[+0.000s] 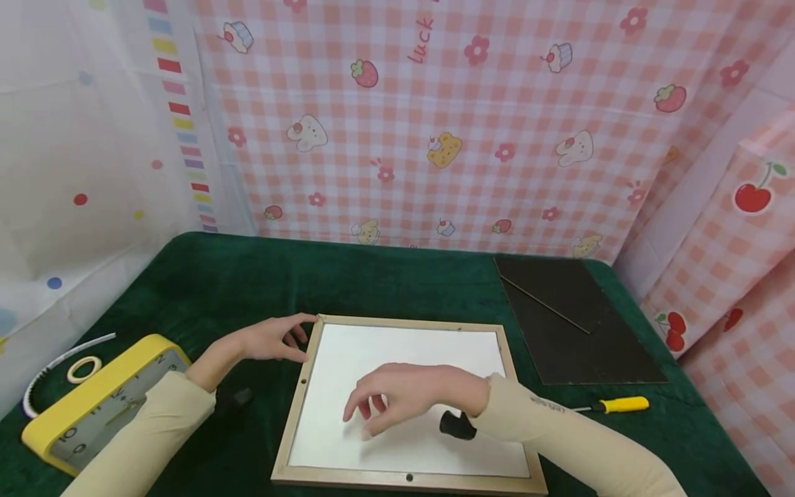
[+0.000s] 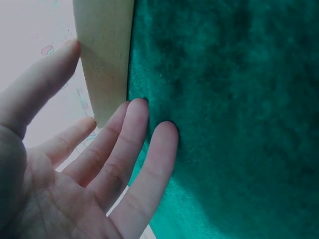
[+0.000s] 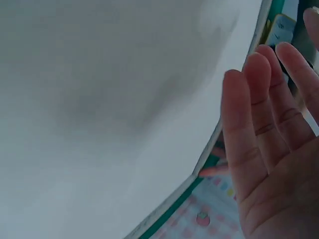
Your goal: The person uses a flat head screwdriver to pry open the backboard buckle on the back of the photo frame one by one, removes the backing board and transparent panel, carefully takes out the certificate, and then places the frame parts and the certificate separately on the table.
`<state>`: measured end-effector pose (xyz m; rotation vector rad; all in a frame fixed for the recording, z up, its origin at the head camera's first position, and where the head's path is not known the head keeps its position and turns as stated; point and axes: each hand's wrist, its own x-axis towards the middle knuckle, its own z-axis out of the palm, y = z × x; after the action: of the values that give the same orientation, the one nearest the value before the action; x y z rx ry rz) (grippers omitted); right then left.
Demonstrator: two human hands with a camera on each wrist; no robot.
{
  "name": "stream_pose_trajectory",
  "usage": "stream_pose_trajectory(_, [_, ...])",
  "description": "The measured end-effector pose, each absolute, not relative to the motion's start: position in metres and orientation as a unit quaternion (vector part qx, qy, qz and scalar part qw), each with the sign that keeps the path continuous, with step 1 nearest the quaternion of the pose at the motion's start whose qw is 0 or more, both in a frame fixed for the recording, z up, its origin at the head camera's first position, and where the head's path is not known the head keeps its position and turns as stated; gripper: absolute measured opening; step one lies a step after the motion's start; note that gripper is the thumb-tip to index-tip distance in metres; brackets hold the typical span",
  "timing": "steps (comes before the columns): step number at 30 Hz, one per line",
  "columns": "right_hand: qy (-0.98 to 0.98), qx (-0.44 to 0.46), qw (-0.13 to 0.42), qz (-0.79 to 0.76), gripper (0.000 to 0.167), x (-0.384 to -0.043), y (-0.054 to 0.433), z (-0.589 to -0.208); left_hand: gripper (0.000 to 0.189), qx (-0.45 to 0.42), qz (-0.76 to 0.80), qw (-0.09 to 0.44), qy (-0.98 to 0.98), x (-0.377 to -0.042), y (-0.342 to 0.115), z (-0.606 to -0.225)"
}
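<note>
A light wooden frame (image 1: pixel 348 478) with a white panel (image 1: pixel 335 359) inside it lies flat on the green cloth. My left hand (image 1: pixel 273 338) is at the frame's far left corner, fingertips right at the wooden edge. In the left wrist view, the thumb touches one side of the wood (image 2: pixel 104 59), while the other fingers are nearly straight around its end. Over the middle of the white panel hovers my right hand (image 1: pixel 410 393), palm down, fingers loosely bent and holding nothing. Its shadow falls on the panel.
On the right lie a black board (image 1: pixel 571 359) with a thin rod (image 1: pixel 546 304) across it and a yellow-handled screwdriver (image 1: pixel 624 405), partly behind my sleeve. A yellow clock (image 1: pixel 43 431), a ring (image 1: pixel 98 364) and a white curved tube (image 1: pixel 81 348) are at the left.
</note>
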<state>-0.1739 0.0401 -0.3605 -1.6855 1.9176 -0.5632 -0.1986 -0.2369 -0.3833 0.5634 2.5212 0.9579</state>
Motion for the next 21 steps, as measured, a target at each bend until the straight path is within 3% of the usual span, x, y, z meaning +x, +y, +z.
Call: stream_pose_trajectory(21, [0.679,-0.641,0.335,-0.125,0.042,-0.164,-0.024,-0.379,0.068,0.185,0.347,0.203,0.897,-0.198,-0.235,-0.382])
